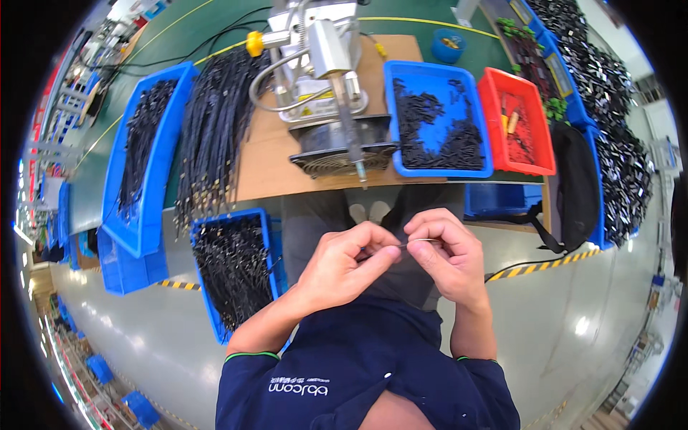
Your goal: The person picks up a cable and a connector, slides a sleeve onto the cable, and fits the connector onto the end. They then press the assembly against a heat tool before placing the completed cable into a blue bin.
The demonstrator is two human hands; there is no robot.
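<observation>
Directly in front of the chest, a thin black wire (401, 245) is held between both hands, its long axis running roughly left to right across the body. The left hand (342, 266) is closed on the wire's left portion, thumb and forefinger pinched together, while the right hand (446, 258) is closed on the right portion, fingers curled over a short pale metal end that shows between the two grips. Neither hand is nearer than the other; the wire is shared, and the hands are almost touching at the fingertips. Beyond the hands, a small metal machine (322, 79) with a fan grille at its front is seen on a brown board (258, 150), with a narrow tip pointing down towards the hands. Beside the left knee, a blue bin (233, 269) filled with black wires is noted, near the left hand. A loose bundle of long black cables (211, 129) lies on the bench left of the machine, and a further long blue tray (143, 158) of cables lies beyond it. To the right of the machine, a blue tray (436, 118) of small black parts and a red tray (516, 122) are set side by side, touching. A black bag (577, 186) hangs at the bench's right edge. Yellow and black striped tape (537, 267) is marked on the floor. A yellow label is seen on the machine's base.
</observation>
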